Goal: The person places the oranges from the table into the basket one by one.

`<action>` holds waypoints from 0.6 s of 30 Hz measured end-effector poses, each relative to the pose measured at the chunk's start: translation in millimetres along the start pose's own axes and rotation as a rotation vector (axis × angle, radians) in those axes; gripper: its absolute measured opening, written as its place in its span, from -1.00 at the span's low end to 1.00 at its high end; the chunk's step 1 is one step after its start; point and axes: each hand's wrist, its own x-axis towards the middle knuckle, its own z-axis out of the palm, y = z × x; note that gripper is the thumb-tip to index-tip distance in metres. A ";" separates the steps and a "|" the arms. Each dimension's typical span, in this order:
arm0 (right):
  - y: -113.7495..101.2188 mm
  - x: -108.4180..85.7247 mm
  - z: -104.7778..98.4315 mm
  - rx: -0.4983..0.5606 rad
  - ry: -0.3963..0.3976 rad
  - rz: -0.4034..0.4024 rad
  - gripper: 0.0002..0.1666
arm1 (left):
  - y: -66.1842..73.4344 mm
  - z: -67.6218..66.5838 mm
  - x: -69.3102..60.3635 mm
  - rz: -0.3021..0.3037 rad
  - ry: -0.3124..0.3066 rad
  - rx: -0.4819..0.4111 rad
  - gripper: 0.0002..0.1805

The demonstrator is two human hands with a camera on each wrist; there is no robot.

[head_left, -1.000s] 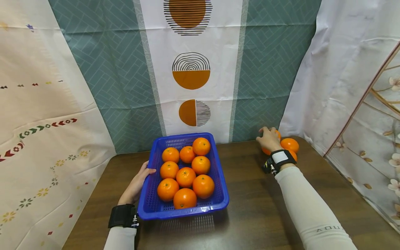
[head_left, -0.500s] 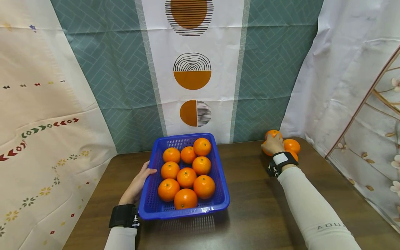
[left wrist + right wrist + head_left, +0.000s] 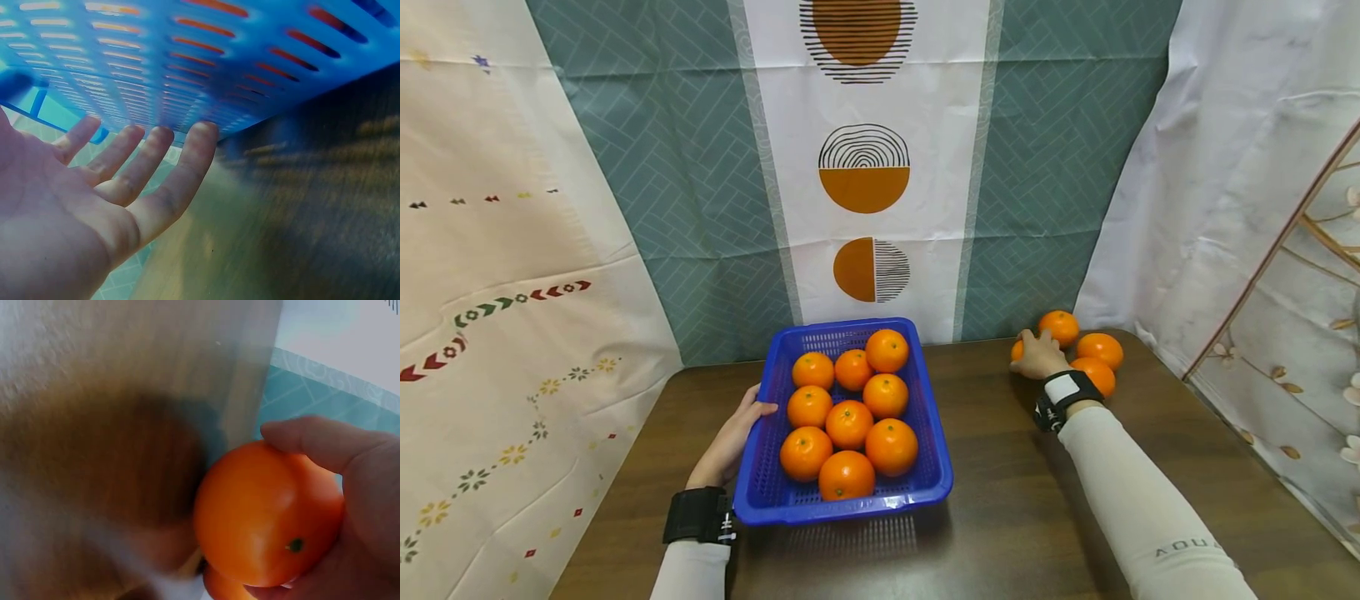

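Note:
A blue plastic basket (image 3: 936, 425) holding several oranges (image 3: 848, 423) stands on the table. My left hand (image 3: 730, 442) holds its left side, thumb over the rim; in the left wrist view, the fingers (image 3: 199, 140) lie against the slotted outer wall. Toward the table's far right, my right hand (image 3: 1041, 358) grips an orange (image 3: 262, 512), with the thumb on one side and part of another finger showing beneath. Most of that orange is hidden by the hand in the head view. Three more oranges sit close by: one behind the hand (image 3: 1058, 327), two to its right (image 3: 1100, 350).
The brown wooden table (image 3: 992, 500) ends at a patterned cloth backdrop (image 3: 1037, 208). A floral white cloth (image 3: 1270, 333) runs along the right edge, a cream cloth (image 3: 512, 333) along the left.
My right hand first moved down over the orange cluster, then shifted left with one orange in its grip, apart from the others. My left hand stays on the basket.

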 end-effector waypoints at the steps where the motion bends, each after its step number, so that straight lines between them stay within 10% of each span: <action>1: -0.2 1.0 1.7 -0.002 -0.002 -0.003 -0.31 | 0.1 0.1 0.2 -0.001 0.002 -0.003 -0.34; 18: 4.2 5.6 13.2 0.029 0.028 0.008 -0.29 | -1.1 -1.5 2.2 -0.001 0.005 -0.002 -0.32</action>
